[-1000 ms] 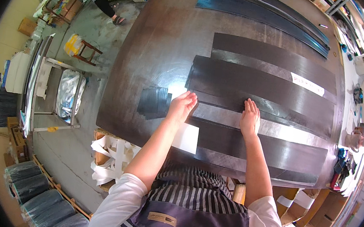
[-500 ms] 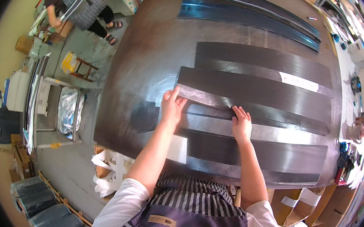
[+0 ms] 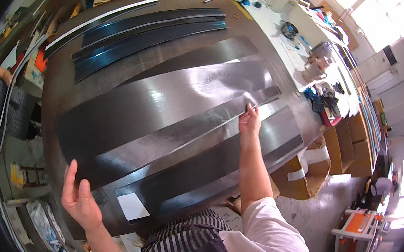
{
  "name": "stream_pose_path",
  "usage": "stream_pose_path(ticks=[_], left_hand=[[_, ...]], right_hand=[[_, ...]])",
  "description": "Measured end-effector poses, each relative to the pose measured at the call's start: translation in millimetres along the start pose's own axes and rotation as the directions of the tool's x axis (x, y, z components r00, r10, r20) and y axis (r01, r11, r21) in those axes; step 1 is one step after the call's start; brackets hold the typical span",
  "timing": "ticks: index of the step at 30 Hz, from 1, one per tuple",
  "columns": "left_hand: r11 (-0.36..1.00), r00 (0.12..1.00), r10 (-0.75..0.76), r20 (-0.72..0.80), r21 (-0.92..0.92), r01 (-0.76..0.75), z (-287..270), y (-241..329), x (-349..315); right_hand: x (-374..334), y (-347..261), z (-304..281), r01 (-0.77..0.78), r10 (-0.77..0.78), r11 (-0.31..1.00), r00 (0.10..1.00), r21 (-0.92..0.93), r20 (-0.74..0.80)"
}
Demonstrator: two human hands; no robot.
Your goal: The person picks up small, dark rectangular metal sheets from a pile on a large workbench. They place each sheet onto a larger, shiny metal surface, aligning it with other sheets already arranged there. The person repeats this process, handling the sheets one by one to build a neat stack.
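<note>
A long, wide dark strip of sheet material (image 3: pixel 160 97) lies slantwise across the brown table (image 3: pixel 54 125), its surface glossy where light falls on it. A narrower band runs along its near edge. At that band's right end, my right hand (image 3: pixel 250 120) has its fingers pinched on the edge of the dark strip. Beside the strip's left end, my left hand (image 3: pixel 82 199) is raised with thumb and fingers apart, holding nothing. Nearer to me lies another dark strip (image 3: pixel 198 162), with a white rectangular card (image 3: pixel 133 206) at its left end.
Glossy bluish-black strips (image 3: pixel 146 46) lie along the table's far side, near a pen (image 3: pixel 210 0). A white side table (image 3: pixel 288 51) on the right holds tools. Below it stand cardboard boxes (image 3: pixel 313 172). At far left, another person (image 3: pixel 4 105) holds a long strip.
My view has turned to the right. My left hand has let go of the strip and opened at its left end. My right hand has moved along to the strip's right end.
</note>
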State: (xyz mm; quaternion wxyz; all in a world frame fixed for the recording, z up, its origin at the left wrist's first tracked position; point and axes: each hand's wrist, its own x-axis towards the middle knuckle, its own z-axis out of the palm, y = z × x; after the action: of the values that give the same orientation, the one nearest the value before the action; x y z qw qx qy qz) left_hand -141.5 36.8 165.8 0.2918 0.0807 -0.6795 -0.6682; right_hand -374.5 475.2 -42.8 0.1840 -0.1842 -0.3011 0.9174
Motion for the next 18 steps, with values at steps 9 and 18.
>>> stream_pose_path(ticks=[9, 18], left_hand=[[0.789, 0.887, -0.456, -0.074, 0.428, 0.441, -84, -111, -131], [0.658, 0.968, -0.249, -0.019, 0.730, 0.183, -99, -156, -189]], right_hand=[[-140, -78, -72, 0.209, -0.298, 0.834, 0.950, -0.510, -0.097], [-154, -64, -208, -0.033, -0.290, 0.496, 0.936, -0.867, -0.201]])
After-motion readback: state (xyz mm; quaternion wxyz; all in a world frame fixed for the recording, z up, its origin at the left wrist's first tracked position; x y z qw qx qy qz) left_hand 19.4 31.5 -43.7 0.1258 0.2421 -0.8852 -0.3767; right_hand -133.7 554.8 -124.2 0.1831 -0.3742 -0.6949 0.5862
